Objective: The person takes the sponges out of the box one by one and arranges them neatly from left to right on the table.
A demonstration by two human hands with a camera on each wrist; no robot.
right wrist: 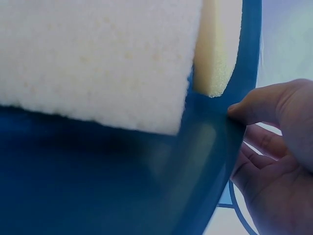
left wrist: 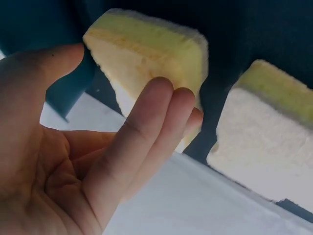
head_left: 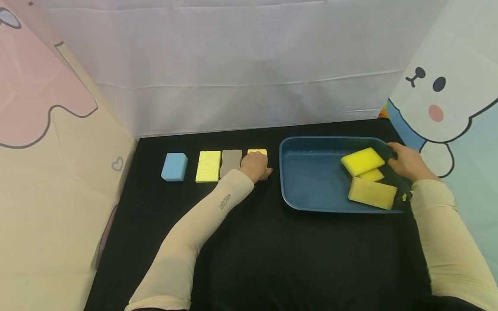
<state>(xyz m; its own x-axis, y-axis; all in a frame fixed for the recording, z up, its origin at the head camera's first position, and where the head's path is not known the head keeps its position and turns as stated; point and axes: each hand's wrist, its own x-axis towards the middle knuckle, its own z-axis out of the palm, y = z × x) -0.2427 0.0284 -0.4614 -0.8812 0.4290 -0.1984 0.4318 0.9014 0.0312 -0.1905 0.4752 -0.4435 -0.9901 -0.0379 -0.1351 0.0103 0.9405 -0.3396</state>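
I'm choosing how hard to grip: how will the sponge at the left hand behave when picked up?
The sponge will probably squash under a pinch, since its ragged edge looks like foam. That foamy look also suggests it is light for its size. Its flat-sided block shape should make rolling unlikely.

Head view: illumination was soft and even across the white cloth [head_left: 233, 52]; the black tabletop [head_left: 311, 259] reproduced with little surface detail. A faint sheen showed on the blue tray [head_left: 311, 177]. Wrist views: contrast was high, with softened detail. In the right wrist view, the nearest sponge [right wrist: 98, 58] appeared washed out above a dark shadow
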